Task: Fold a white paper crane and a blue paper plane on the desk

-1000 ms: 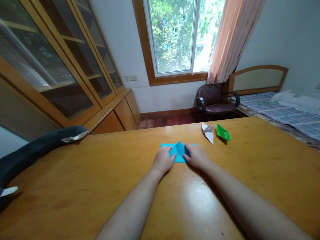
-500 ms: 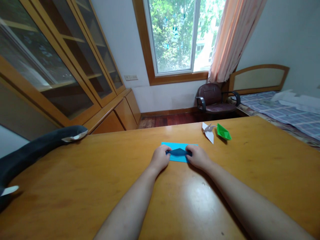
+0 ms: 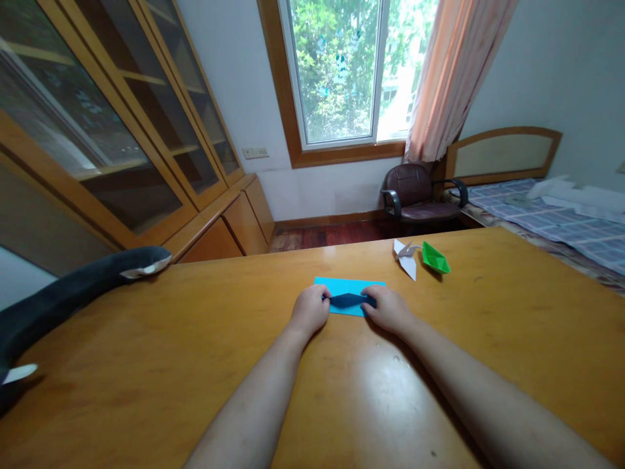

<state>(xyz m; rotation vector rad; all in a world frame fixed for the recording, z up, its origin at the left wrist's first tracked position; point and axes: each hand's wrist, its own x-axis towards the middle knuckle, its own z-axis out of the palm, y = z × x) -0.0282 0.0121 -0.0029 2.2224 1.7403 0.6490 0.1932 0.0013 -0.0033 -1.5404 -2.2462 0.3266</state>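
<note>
A wooden table (image 3: 146, 365) with a glossy orange-brown top carried everything. A sheet of blue paper (image 3: 347, 288) lay flat near its middle, with the left hand (image 3: 309, 309) and the right hand (image 3: 388, 309) resting on its near edge, and beyond it to the right, close to the far edge, a white folded paper figure (image 3: 407, 255) sat just beside a green paper boat (image 3: 435, 258). At the left edge a dark plush toy (image 3: 63, 296) with white tips stretched across the corner.

Blue paper (image 3: 347, 288) ends (under hands)
</note>
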